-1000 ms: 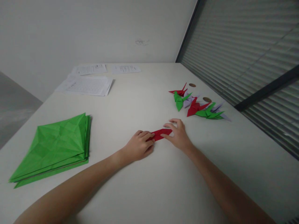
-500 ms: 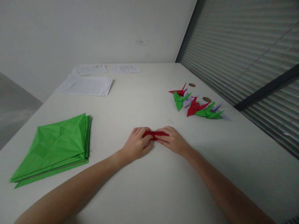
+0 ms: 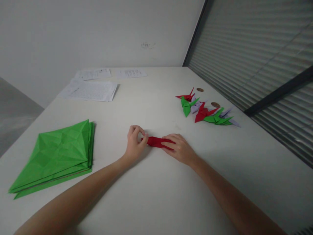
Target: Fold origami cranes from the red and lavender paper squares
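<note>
A narrow strip of red folded origami paper [image 3: 154, 142] lies on the white table between my hands. At its left end, my left hand [image 3: 135, 143] is closed, with curled fingers and the thumb against the paper's pointed tip. My right hand [image 3: 179, 148] grips the right end, its fingers lying over the paper and hiding part of it. The middle of the red strip shows between the two hands.
A stack of green creased paper [image 3: 63, 147] lies on the left. Several folded paper cranes in red, green and pale purple, including a red crane [image 3: 202, 113], sit at right near two round brown discs [image 3: 215, 104]. Printed sheets [image 3: 90, 90] lie at the back left. Window blinds [image 3: 256, 49] flank the right.
My left hand has slid left from the middle of the red paper to its left tip, uncovering more of it. My right hand stays nearly in place.
</note>
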`<action>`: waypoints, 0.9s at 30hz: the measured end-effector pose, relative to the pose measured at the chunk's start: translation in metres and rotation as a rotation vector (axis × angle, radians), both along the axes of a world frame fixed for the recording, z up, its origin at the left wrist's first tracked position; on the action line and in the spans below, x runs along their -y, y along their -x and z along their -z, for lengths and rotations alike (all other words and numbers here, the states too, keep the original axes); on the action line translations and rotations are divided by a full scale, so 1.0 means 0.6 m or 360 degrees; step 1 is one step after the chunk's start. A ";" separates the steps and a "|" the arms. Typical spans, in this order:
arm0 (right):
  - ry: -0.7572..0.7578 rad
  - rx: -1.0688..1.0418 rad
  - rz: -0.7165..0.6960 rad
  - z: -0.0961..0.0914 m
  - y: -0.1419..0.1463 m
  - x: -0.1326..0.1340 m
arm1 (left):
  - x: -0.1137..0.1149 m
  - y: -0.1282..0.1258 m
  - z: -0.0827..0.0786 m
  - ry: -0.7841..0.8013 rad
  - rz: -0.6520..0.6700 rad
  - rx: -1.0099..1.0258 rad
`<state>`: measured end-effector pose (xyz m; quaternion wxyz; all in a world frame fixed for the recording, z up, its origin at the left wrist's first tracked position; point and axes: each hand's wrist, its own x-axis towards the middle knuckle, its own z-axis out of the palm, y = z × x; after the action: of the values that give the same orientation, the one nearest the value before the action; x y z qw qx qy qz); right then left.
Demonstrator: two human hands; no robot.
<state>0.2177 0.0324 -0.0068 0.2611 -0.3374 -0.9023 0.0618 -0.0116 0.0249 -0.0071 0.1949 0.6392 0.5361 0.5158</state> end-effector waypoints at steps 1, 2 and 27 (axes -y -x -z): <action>0.0000 -0.0027 0.0014 0.000 -0.001 0.000 | -0.002 0.002 0.001 -0.0014 -0.0042 0.0047; 0.0009 -0.0072 0.0042 0.001 -0.002 0.000 | -0.004 0.004 0.003 -0.0025 -0.0090 0.0092; 0.1006 -0.1296 0.0101 -0.017 0.058 0.042 | 0.029 -0.033 -0.006 0.0419 0.0829 0.0555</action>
<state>0.1829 0.0075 0.0032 0.4783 -0.3757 -0.6540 0.4498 0.0085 0.0074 -0.0035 0.4897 0.6262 0.3755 0.4766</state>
